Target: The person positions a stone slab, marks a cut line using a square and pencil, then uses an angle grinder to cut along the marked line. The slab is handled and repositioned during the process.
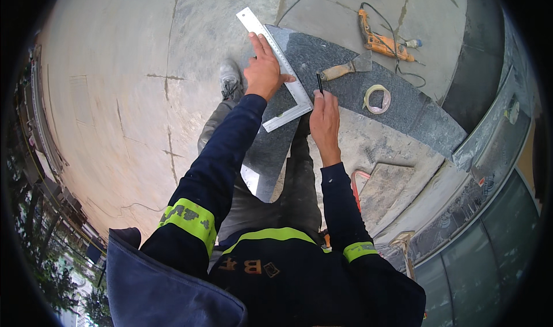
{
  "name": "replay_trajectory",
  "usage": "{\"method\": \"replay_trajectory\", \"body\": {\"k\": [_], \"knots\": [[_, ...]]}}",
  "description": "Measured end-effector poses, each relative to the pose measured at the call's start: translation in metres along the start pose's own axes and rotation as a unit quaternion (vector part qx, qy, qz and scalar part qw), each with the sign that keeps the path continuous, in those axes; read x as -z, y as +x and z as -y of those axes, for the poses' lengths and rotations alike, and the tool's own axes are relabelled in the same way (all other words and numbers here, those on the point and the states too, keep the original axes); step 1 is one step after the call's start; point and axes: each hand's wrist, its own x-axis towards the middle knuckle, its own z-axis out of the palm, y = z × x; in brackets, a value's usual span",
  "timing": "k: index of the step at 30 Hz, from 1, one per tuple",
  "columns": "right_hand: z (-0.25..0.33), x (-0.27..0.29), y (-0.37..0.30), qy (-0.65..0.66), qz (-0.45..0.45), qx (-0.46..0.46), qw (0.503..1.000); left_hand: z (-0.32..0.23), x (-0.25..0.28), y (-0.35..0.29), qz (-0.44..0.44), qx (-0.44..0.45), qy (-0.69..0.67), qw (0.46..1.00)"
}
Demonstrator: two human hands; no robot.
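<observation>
My left hand point(264, 73) lies with its fingers stretched out along the long blade of a silver try square point(286, 118). The square rests on a dark grey stone slab point(311, 48), with its short arm toward me. Close to the square's corner, my right hand point(326, 122) is closed around a slim black pen point(319, 83), which stands up from the fingers. A putty knife point(338, 71) with a wooden handle lies on the slab just beyond the pen. Farther right on the slab is a pale roll of tape point(387, 99).
An orange power drill point(383, 44) with a dark cord lies on the concrete floor beyond the slab. To the right, more slabs point(489, 143) lean in a row. A dusty board point(387, 183) lies right of my legs. My grey shoe point(230, 76) stands left of the square.
</observation>
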Motion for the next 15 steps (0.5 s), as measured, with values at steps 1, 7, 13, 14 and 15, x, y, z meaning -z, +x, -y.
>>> {"method": "replay_trajectory", "body": {"k": [1, 7, 13, 14, 15], "knots": [[0.01, 0.002, 0.013, 0.004, 0.0, 0.039, 0.999, 0.0, 0.0, 0.0, 0.0, 0.001, -0.007, 1.0], [0.063, -0.012, 0.113, -0.029, 0.034, 0.214, 0.976, 0.002, -0.006, 0.0, -0.023, -0.001, -0.027, 0.999], [0.077, -0.018, 0.15, -0.108, 0.066, 0.227, 0.966, 0.0, -0.003, -0.001, -0.015, 0.003, -0.016, 1.0], [0.077, -0.019, 0.151, -0.111, 0.067, 0.227, 0.965, 0.0, -0.002, -0.001, -0.016, 0.004, -0.012, 1.0], [0.077, -0.02, 0.152, -0.116, 0.069, 0.223, 0.965, -0.001, 0.0, -0.001, -0.017, 0.004, -0.007, 1.0]]}}
